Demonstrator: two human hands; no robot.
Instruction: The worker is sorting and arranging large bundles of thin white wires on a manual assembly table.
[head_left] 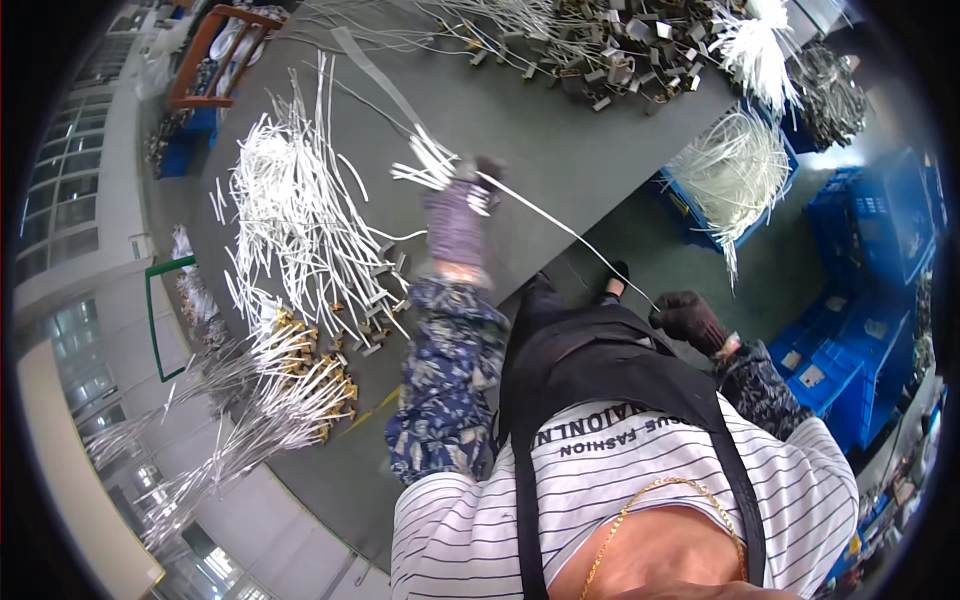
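My left hand [463, 212], in a purplish knit glove and slightly smeared by motion, is closed around a bunch of short white tubes [425, 163] above the grey table [570, 130]. A long thin white wire [548, 215] slants down from this hand, past the table edge, to my right hand [690, 320]. That hand, in a dark glove, is off the table beside my apron and closed on the wire's lower end. Its fingertips are partly hidden. A clear flat strip [372, 75] lies on the table beyond the bunch.
Left on the table spreads a heap of white tubes [285, 190], with yellow-ended wire bundles [310, 385] nearer me. Wires with metal blocks [625, 60] are piled at the far side. Blue crates [840, 340] stand at right; one holds pale strands [735, 165].
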